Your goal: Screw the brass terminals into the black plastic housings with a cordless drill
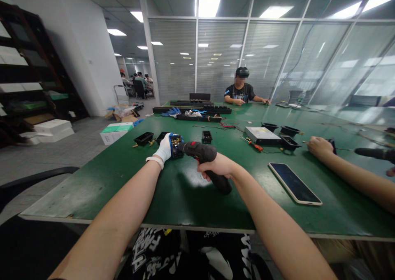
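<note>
My left hand (164, 147), in a white and blue work glove, grips a small black box (177, 149) with brass-coloured parts inside, holding it on the table. My bare right hand (216, 166) is wrapped round the handle of a black cordless drill (200, 151). The drill points left, its front end at the box; the tip is hard to make out. Just beyond my left hand lie a black tray-like housing (143, 138) with brass pieces (152, 142) beside it, and another housing (161, 137) partly hidden by the glove. A further black housing (206, 137) sits past the drill.
On the green table (129, 189) lie a phone (294, 183), a silver box (262, 135), an orange-handled screwdriver (253, 145) and several black housings. At right, a co-worker's hand (321, 146) and another drill (375, 153) are close. Another person (240, 90) sits across.
</note>
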`<state>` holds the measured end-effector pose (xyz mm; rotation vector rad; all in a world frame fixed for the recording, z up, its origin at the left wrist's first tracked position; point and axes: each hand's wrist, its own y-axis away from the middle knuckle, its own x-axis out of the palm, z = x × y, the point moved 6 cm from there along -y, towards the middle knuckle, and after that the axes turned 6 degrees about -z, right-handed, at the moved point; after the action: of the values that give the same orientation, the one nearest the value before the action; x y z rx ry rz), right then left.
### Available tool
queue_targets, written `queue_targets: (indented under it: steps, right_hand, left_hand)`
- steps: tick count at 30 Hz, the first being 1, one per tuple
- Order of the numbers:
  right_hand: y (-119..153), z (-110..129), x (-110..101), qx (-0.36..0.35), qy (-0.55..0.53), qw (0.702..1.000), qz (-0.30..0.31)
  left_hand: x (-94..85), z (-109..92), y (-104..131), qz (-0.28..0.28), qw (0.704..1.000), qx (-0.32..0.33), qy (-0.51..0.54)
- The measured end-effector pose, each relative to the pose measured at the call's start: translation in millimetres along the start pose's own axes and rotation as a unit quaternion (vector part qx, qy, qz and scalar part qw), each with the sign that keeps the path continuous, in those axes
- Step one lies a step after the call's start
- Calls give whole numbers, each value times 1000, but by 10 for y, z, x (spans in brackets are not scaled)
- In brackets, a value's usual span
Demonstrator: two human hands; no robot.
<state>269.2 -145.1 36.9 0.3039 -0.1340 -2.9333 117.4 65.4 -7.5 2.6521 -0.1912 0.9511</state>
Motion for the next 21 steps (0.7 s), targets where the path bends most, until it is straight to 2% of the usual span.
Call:
queue_targets:
  steps: [21]
  right_hand:
    - [-9,-17,2,5,-4,1000,-3]
  left_hand:
    - [-31,5,-32,-19,1000,-3,16]
